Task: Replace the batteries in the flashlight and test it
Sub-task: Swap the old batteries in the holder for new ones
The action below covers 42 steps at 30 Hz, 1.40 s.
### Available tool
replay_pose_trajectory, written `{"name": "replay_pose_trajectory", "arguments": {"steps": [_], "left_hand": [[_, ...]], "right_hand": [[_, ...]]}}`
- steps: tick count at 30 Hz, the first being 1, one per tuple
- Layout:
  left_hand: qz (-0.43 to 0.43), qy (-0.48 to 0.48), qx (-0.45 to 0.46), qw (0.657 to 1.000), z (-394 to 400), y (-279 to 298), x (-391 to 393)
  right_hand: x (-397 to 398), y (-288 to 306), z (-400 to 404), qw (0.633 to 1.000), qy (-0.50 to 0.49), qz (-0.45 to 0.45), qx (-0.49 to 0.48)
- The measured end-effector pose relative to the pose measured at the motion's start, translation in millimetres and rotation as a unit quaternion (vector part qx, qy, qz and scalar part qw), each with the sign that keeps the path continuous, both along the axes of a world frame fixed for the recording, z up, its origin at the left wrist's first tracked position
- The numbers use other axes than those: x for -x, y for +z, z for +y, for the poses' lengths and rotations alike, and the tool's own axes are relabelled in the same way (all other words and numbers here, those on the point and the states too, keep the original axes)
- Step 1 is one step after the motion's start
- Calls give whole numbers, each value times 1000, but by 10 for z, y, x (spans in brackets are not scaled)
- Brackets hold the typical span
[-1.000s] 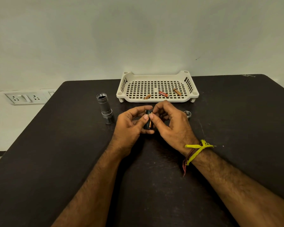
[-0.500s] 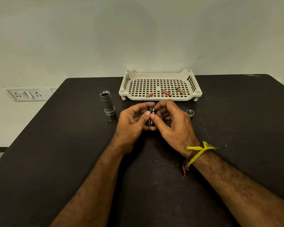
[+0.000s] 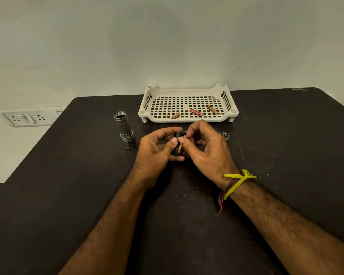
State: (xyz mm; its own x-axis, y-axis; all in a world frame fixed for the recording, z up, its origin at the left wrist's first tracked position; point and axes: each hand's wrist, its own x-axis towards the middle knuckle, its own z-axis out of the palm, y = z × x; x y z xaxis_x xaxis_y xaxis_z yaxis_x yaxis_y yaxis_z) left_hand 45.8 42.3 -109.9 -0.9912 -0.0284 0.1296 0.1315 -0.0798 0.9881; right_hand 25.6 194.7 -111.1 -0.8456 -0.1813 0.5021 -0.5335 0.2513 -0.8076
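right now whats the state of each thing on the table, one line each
flashlight body: standing on its head, threaded end open, cap off
end cap: off, lying on the table
battery holder: out of the flashlight, gripped by left hand
battery: partly in the holder, right hand fingers on it
three batteries: loose in the tray

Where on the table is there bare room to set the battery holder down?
Bare tabletop lies right of the end cap and near the forearms. Crowded: between the flashlight body, tray and both hands.
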Motion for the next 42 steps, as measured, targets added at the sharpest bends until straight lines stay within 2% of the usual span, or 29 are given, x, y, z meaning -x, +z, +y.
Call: {"name": "replay_pose_trajectory", "arguments": {"steps": [4, 9, 11, 15, 18, 22, 24, 34, 42], "left_hand": [[7, 15, 10, 1000, 2, 0, 4], [12, 104, -33, 994, 4, 9, 29], [9, 123, -42, 992, 0, 9, 36], [10, 128, -37, 991, 14, 15, 28], [5, 133, -71, 989, -3, 30, 26], [9, 121, -69, 990, -5, 34, 15], [11, 114, -59, 992, -4, 37, 6], [5, 140, -45, 989, 22, 30, 15], [5, 149, -50, 988, 28, 39, 19]], "right_hand": [[-17, -12, -11, 999, -13, 19, 31], [8, -9, -44, 988, -57, -12, 146], [29, -3, -9, 986, -70, -12, 151], [47, -43, 11, 992, -99, -2, 79], [52, -70, -12, 993, -110, 26, -36], [35, -86, -2, 975, -105, 72, -180], [24, -79, -1, 969, -102, 81, -211], [22, -47, -12, 968, -106, 70, -218], [70, -17, 38, 968, -165, 113, -152]]}}
